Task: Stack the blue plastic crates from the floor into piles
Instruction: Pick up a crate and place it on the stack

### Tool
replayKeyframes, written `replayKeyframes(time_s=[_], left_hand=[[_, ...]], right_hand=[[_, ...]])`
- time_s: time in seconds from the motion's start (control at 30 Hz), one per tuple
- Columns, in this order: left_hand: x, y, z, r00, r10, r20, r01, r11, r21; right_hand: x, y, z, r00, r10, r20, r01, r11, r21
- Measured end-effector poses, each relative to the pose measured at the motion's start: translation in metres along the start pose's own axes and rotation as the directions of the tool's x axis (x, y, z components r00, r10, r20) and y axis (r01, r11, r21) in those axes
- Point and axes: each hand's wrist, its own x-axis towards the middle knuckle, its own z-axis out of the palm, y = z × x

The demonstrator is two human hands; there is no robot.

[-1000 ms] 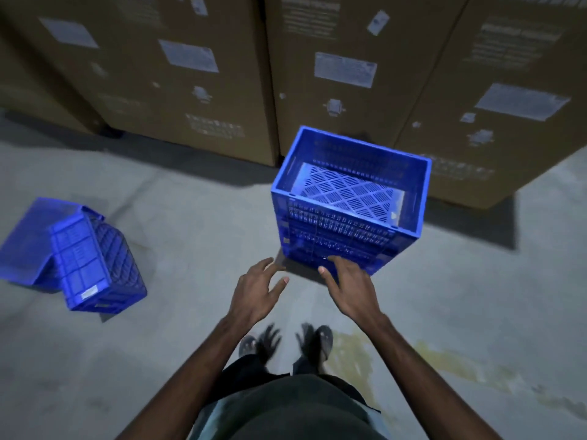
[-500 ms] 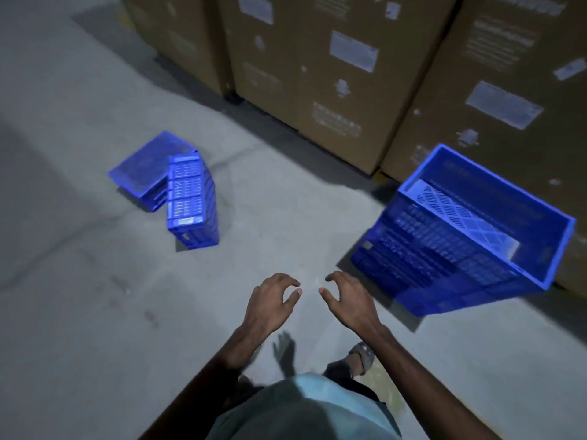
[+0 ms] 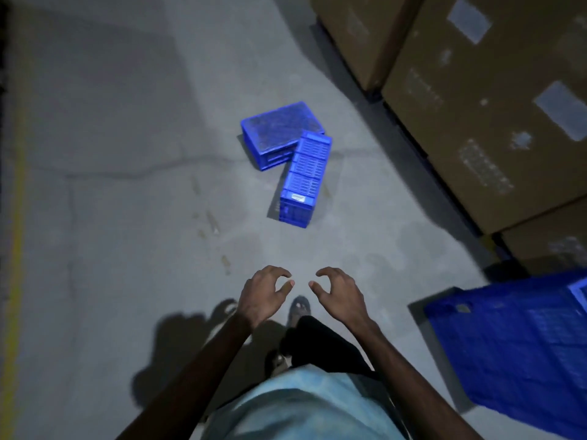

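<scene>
Two blue plastic crates lie loose on the grey concrete floor ahead of me. One crate [image 3: 279, 131] rests upside down with its mesh base facing up. The other crate [image 3: 303, 179] lies on its side, leaning against the first. A pile of blue crates [image 3: 514, 347] stands at the lower right, cut off by the frame edge. My left hand [image 3: 263, 296] and my right hand [image 3: 340, 296] hover side by side in front of my body, fingers curled and apart, holding nothing, well short of the loose crates.
Tall cardboard boxes [image 3: 482, 115] with paper labels line the right side on dark pallets. A yellow floor line [image 3: 16, 249] runs down the far left. My feet and their shadows fall on the floor below my hands.
My view has swung left, away from the pile, which slid to the lower right edge. The two loose crates moved to the centre and look nearer. My empty hands curled a little.
</scene>
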Motion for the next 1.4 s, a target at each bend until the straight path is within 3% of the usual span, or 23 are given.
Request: replayKeyframes(time_s=[0.2,0.4,0.8,0.93,1.13,1.4], left_hand=[[0.058,-0.074,-0.085,0.988,-0.141,-0.06,0.134,0.985,-0.108],[0.152,-0.136,-0.179,0.96,-0.242,-0.144,0.222,0.964,-0.144],[0.352,-0.242,-0.374,0.961,-0.263,-0.084,0.246,0.955,-0.165],[0.443,-0.306,-0.419,0.953,-0.302,0.001,0.297,0.935,-0.195],[0.593,-0.343,-0.544,0.962,-0.249,0.11,0.264,0.952,-0.157],[0.779,-0.342,-0.692,0.977,-0.141,0.157,0.154,0.985,-0.074]], right_hand=[[0.112,-0.091,0.031,0.993,-0.082,0.09,0.084,0.996,-0.022],[0.24,-0.202,0.055,0.991,-0.095,0.094,0.087,0.992,0.089],[0.476,-0.395,0.064,0.959,-0.196,0.205,0.192,0.981,0.041],[0.563,-0.441,0.066,0.967,-0.149,0.208,0.15,0.989,0.012],[0.701,-0.515,0.055,0.991,-0.031,0.127,0.027,0.999,0.035],[0.865,-0.607,0.002,0.993,0.115,0.003,-0.115,0.988,0.108]])
